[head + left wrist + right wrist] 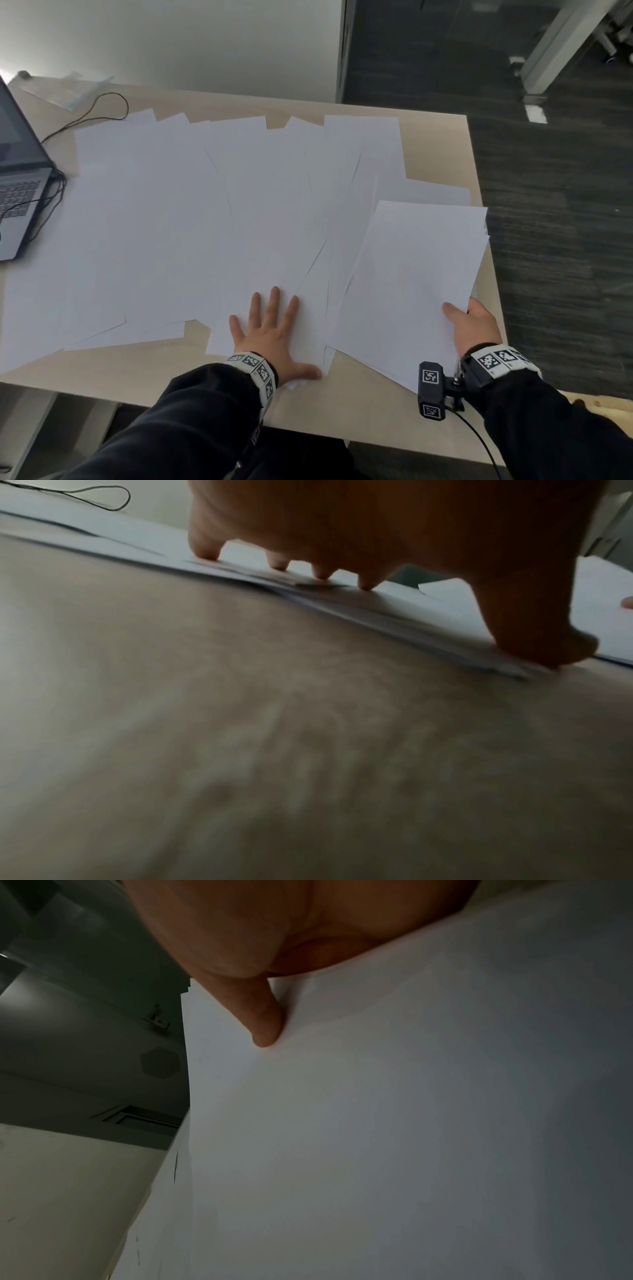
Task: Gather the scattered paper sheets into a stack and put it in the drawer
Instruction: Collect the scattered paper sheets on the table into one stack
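Several white paper sheets [164,219] lie overlapped across the beige table [442,150]. My left hand [274,332] presses flat on the near sheets with its fingers spread; in the left wrist view its fingertips [205,553] touch the paper [147,542]. My right hand [474,325] grips the near right corner of a small stack of sheets [414,274], thumb on top, the stack tilted a little off the table. The right wrist view is filled by that stack [377,1123] with my thumb [263,1023] on it. No drawer is in view.
A laptop [17,178] sits at the table's left edge with a black cable [102,113] looping behind the sheets. A clear plastic sleeve [72,92] lies at the back left. The table's right edge [479,192] borders dark carpet [548,222].
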